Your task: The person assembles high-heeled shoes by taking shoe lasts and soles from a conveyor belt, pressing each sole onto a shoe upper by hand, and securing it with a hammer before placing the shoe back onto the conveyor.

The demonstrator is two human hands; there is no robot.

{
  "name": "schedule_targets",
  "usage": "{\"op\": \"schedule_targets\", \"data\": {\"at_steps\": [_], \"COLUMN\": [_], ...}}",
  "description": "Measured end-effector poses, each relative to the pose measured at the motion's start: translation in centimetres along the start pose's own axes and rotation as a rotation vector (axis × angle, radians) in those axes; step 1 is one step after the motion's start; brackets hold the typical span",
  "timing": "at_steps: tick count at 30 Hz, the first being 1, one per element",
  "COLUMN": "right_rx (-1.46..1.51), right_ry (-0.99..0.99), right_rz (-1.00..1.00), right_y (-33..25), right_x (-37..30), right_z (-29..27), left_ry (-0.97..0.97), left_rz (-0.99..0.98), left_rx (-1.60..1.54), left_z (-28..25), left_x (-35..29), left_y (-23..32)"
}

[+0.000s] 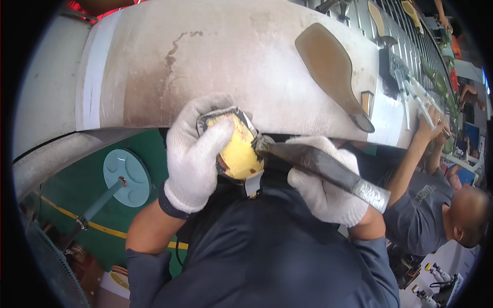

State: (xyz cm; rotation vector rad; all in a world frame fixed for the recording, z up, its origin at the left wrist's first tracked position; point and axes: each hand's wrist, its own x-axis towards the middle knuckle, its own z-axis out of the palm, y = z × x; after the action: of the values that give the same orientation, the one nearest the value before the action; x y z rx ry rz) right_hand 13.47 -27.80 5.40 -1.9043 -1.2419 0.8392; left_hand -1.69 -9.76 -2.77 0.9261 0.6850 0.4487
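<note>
My left hand [197, 151], in a white knit glove, is wrapped round a shoe upper [224, 114] pulled over a yellow shoe last [240, 149]. Its thumb presses on the yellow underside, which faces up. The dark edge of the upper runs round the last, and a grey tab hangs at its near end. My gloved right hand [328, 179] is closed on dark metal pincers [328, 167] with a worn silver handle end. Their jaws meet the right edge of the upper; how firmly they bite is too small to tell. Both hands are at the bench's near edge.
A brown shoe sole [326, 59] lies on the pale workbench [221, 56], beside a small wooden-edged piece [366, 101]. At right, a metal roller rack [395, 31] carries parts, and a co-worker [421, 215] reaches toward it. A blue round-based stand [127, 177] is on the green floor.
</note>
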Motion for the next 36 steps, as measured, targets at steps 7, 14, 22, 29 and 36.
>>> {"op": "schedule_targets", "data": {"at_steps": [7, 14, 22, 29, 36], "right_rx": [-0.053, 0.024, -0.862, -1.212, -0.710], "right_ry": [0.079, 0.140, 0.474, 0.247, 0.320], "right_rz": [0.012, -0.141, 0.026, -0.042, -0.100], "right_y": [-1.3, 0.5, 6.5, 11.7, 5.7], "right_x": [0.1, 0.6, 3.6, 7.4, 3.5], "right_z": [-1.0, -2.5, -16.2, -19.9, -12.5], "left_ry": [-0.018, -0.034, -0.096, -0.297, -0.353], "left_rz": [-0.041, 0.008, 0.237, 0.605, 0.529], "left_rx": [-0.098, -0.106, -0.094, 0.133, 0.014], "left_z": [0.6, 0.0, 2.0, 3.8, 3.5], "left_x": [0.3, 0.2, -0.4, 5.3, 8.0], "left_y": [0.6, 0.1, 8.7, 14.3, 14.5]}}
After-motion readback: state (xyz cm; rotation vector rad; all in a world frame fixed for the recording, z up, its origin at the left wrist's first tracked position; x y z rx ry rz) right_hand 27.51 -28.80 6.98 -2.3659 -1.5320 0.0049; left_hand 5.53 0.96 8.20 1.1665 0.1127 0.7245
